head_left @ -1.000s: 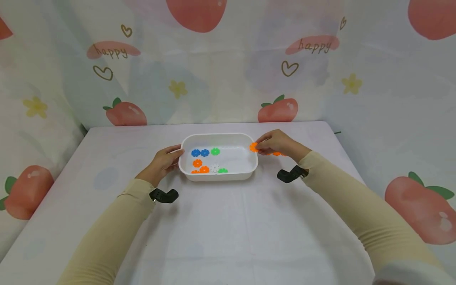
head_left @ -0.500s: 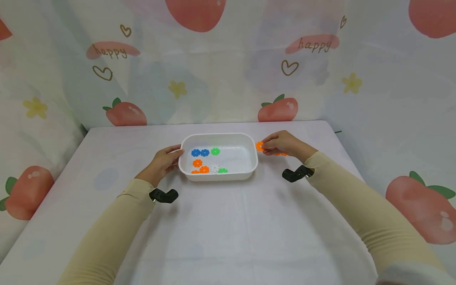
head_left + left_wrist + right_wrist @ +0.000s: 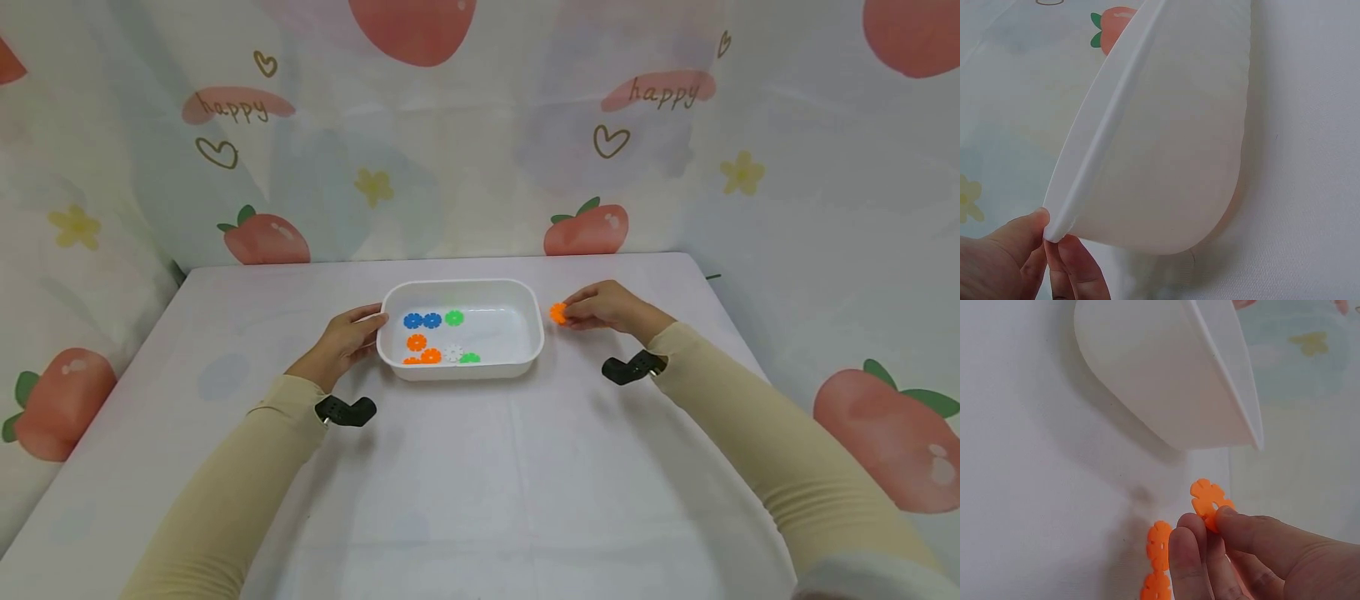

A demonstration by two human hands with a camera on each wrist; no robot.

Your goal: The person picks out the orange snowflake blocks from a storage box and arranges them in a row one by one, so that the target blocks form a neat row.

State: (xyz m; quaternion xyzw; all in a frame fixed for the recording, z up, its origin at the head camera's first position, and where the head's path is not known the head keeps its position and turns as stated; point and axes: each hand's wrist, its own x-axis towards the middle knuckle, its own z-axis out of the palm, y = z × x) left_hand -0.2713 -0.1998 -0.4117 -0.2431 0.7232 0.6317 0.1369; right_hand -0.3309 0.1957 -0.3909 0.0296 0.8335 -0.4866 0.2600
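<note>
My left hand [image 3: 343, 343] pinches the left rim of a white plastic tub [image 3: 480, 372], thumb above and fingers below, as the left wrist view shows. In my right hand [image 3: 611, 308], thumb and fingers pinch an orange flower-shaped plastic disc [image 3: 1209, 497], held just right of the tub and apart from it. Two more orange discs [image 3: 1159, 545] lie on the table under the right hand, partly covered by its fingers. Inside the tub are blue discs [image 3: 432, 320], green discs [image 3: 454, 317], a white disc [image 3: 453, 353] and several orange discs [image 3: 416, 342].
A white cloth covers the table [image 3: 465, 483]. Behind it hangs a patterned curtain [image 3: 480, 167] with fruit, hearts and flowers. Each wrist carries a black camera mount [image 3: 633, 367].
The right hand has moved right, away from the tub's rim, and slightly down with the orange disc in its fingers. The left hand and the tub have stayed in place.
</note>
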